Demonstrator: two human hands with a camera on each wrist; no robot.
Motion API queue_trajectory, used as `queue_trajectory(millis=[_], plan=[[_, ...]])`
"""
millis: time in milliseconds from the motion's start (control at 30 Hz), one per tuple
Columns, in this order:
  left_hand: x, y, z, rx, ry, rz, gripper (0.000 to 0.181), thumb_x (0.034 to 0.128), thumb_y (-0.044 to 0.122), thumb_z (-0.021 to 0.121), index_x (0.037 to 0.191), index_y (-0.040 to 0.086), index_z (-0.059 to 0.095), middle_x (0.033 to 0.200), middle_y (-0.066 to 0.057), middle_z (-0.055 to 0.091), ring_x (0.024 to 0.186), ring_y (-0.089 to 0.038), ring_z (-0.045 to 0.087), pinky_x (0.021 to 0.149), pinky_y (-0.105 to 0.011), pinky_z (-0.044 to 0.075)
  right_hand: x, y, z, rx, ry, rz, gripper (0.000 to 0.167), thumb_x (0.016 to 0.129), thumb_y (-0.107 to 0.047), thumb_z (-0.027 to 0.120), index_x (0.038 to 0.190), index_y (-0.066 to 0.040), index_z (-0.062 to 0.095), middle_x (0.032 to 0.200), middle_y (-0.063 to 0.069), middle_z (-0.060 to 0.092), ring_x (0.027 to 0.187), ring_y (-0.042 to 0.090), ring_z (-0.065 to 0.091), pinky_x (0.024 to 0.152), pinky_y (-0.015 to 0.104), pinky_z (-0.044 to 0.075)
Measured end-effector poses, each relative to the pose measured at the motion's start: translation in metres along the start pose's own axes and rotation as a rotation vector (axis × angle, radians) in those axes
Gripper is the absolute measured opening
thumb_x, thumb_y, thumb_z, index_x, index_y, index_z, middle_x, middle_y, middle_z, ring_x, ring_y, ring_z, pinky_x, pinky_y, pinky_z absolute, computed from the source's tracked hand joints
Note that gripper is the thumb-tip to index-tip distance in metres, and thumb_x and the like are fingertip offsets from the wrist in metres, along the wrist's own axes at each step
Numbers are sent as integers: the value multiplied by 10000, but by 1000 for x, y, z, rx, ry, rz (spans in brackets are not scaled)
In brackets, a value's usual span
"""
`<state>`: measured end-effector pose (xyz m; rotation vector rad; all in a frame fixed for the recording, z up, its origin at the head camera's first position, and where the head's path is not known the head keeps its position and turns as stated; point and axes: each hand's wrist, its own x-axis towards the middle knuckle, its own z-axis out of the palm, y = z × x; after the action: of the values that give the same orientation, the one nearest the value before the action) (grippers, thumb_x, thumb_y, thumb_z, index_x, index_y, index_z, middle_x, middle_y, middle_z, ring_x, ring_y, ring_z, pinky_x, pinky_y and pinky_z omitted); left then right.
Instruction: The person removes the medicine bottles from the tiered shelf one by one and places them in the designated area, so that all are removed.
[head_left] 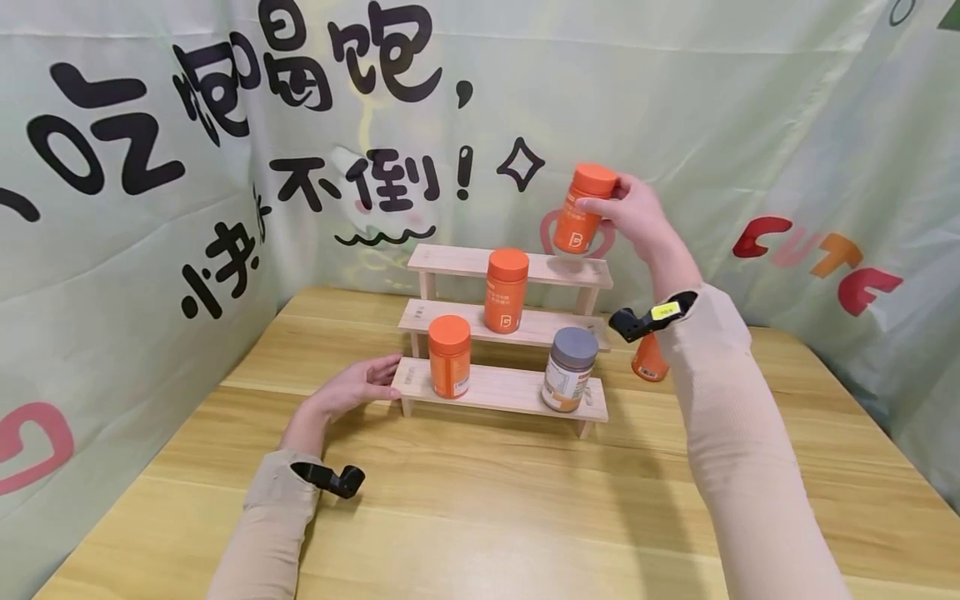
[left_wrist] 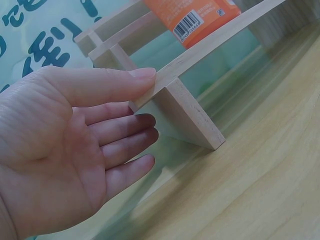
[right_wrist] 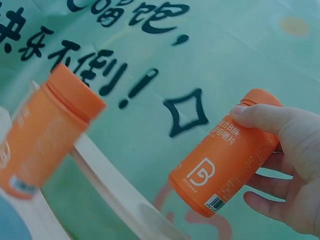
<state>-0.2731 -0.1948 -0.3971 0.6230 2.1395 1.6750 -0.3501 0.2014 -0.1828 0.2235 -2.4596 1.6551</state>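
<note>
My right hand [head_left: 633,212] holds an orange bottle [right_wrist: 225,155] between thumb and fingers, above the right end of the top board of a three-step wooden display rack [head_left: 495,386]. In the head view the bottle's base appears just over that board, slightly tilted. My left hand [left_wrist: 75,135] pinches the left end of the lowest board, thumb on its edge and forefinger behind it; the other fingers are loosely bent. A second orange bottle [head_left: 506,292] stands on the middle step. On the lowest step stand another orange bottle [head_left: 450,358] and a grey-lidded bottle [head_left: 570,371].
Behind the rack's right side, one more orange bottle [head_left: 649,360] stands on the wooden table [head_left: 480,508], partly covered by my right forearm. A printed cloth [head_left: 675,108] hangs behind and along the left of the table.
</note>
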Motion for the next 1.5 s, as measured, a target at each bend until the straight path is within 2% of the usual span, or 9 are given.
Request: queue_trajectory(millis=[400,567,867,1000,1133,1233,1333,1467,1500], plan=[[0,1,1,-13,-3,0,803,852,75,644,1431,-110,119,1484,-269,132,1360,-369,175,1083,-435,217,-26,31,-56,-96,40,9,670,852,-300,664,1402,-74,357,1243,41,510,1029,132,500,976,342,423],[1,0,0,-21,-7,2,807,852,75,644,1430,-112,113,1484,-270,129,1361,-366,172,1083,-431,215,-40,40,-75,-135,54,15,678,838,-323,676,1388,-70,370,1196,-12,537,975,68,519,865,208,478],[1,-1,1,-26,-3,-12,818,846,85,656,1433,-106,120,1486,-263,134,1363,-361,172,1089,-434,201,-69,66,-113,-214,78,22,679,855,-355,644,1390,-57,350,1093,-125,535,904,-12,517,762,111,476],[0,-1,0,-17,5,-16,814,846,86,655,1432,-107,124,1485,-264,137,1362,-369,170,1091,-444,196,-82,78,-127,-236,100,39,603,860,-372,631,1352,-120,390,1067,-157,519,888,-36,508,706,73,449],[-1,-1,0,-5,13,-23,811,845,91,658,1431,-105,135,1485,-264,146,1363,-371,172,1094,-449,192,-95,90,-139,-254,113,71,557,861,-385,626,1330,-188,399,1082,-180,510,905,-50,487,711,90,431],[-1,-1,1,-4,14,-25,808,845,91,658,1431,-105,138,1485,-263,149,1364,-369,171,1095,-447,190,-105,101,-147,-304,120,89,652,867,-407,611,1398,-134,350,1072,-212,494,887,-81,465,868,208,441],[0,-2,1,-2,11,-21,802,851,84,649,1431,-108,130,1483,-268,144,1362,-374,172,1092,-448,195,-114,114,-153,-348,126,101,683,869,-420,603,1403,-90,334,1005,-250,475,837,-113,460,838,202,449],[1,-2,1,0,4,-9,797,854,71,638,1428,-115,118,1476,-282,143,1355,-385,178,1087,-451,203,-125,131,-157,-303,118,118,521,872,-388,613,1313,-216,396,914,-305,469,807,-123,475,820,213,430],[1,-1,2,-5,4,-8,797,853,70,638,1427,-117,118,1473,-286,145,1354,-387,180,1086,-453,204,-127,134,-157,-282,115,123,492,875,-373,616,1295,-234,401,903,-312,475,803,-123,479,886,295,423]])
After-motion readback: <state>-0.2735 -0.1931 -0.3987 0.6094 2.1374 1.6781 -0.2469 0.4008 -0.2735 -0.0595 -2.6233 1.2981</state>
